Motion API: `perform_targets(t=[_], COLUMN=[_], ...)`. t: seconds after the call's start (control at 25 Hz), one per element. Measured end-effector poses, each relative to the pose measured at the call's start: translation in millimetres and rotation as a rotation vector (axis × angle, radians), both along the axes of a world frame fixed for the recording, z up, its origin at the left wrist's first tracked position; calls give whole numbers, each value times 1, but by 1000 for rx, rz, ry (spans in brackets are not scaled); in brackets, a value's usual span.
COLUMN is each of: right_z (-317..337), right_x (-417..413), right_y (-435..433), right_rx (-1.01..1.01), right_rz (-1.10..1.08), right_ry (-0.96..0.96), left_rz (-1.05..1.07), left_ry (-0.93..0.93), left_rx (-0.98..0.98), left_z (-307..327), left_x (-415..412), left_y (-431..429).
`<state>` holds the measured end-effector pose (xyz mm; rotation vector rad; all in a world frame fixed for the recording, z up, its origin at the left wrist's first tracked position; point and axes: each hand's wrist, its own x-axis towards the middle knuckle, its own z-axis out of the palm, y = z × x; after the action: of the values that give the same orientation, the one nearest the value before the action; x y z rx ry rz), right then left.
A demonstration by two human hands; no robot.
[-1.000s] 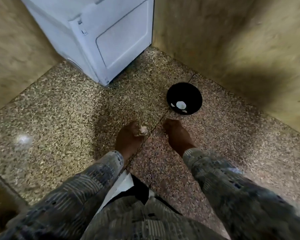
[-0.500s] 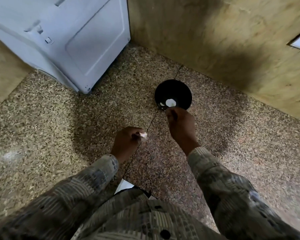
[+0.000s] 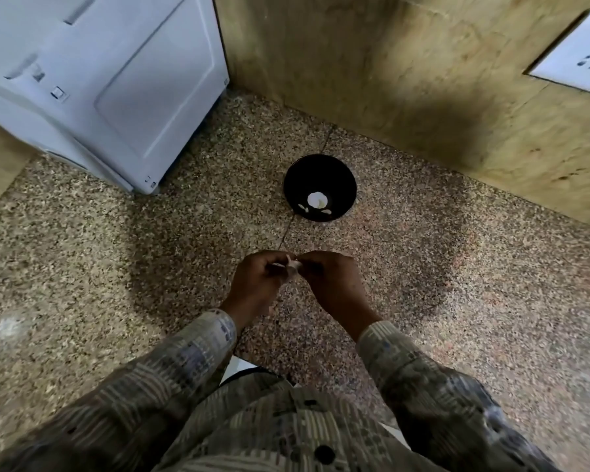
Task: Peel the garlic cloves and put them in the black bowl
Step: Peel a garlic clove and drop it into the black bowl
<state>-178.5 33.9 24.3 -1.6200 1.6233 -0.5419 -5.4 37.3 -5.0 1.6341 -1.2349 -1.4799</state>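
The black bowl [image 3: 341, 185] stands on the speckled stone counter near the back wall, with a few pale peeled garlic cloves [image 3: 316, 200] lying in its bottom. Closer to me, my left hand [image 3: 258, 287] and my right hand [image 3: 331, 284] meet over the counter. Between their fingertips they pinch a small whitish garlic clove [image 3: 292, 265] with papery skin sticking out. Most of the clove is hidden by my fingers. Both hands are a hand's length in front of the bowl.
A white appliance [image 3: 109, 83] stands at the back left on the counter [image 3: 457, 301]. Tan stone walls [image 3: 406, 80] enclose the back and right, with a white wall socket [image 3: 579, 63] at the upper right. My patterned sleeves fill the lower view.
My right hand has drawn back from the bowl's rim to meet my left hand, and both now pinch the garlic clove that the left hand held alone.
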Motion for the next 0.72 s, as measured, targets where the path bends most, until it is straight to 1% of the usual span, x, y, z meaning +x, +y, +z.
perform_targets(t=[0.04, 0.12, 0.2, 0.28, 0.36, 0.4, 0.48, 0.52, 0.6, 0.68, 0.72], right_z=[1, 1, 0, -1, -3, -5, -7, -9, -13, -18, -19], right_x=[1, 2, 5, 9, 14, 17, 21, 21, 19, 14, 11], right_y=[4, 8, 13, 20, 26, 29, 32, 32, 32, 33, 34], right_rx=[11, 5, -9, -72, -130, -120, -9, 84, 288, 439, 501], right_rz=[-58, -137, -173, -178, -196, -227, -334, -413, -557, -590, -594], right_ry=[-40, -61, -69, -46, -21, -32, -120, -217, -435, -486, -501], left_rz=[18, 53, 82, 85, 100, 108, 94, 75, 41, 23, 4], left_ry=[9, 46, 73, 47, 32, 41, 38, -8, -212, -410, -475], left_rx=[10, 25, 7, -25, -19, 3, 30, 12, -50, -94, -108], left_z=[2, 4, 9, 9, 7, 6, 5, 5, 3, -6, -13], left_x=[-2, -5, -8, -9, -8, -5, -1, 3, 14, 28, 35], left_y=[1, 3, 7, 11, 13, 13, 10, 9, 6, 1, -2])
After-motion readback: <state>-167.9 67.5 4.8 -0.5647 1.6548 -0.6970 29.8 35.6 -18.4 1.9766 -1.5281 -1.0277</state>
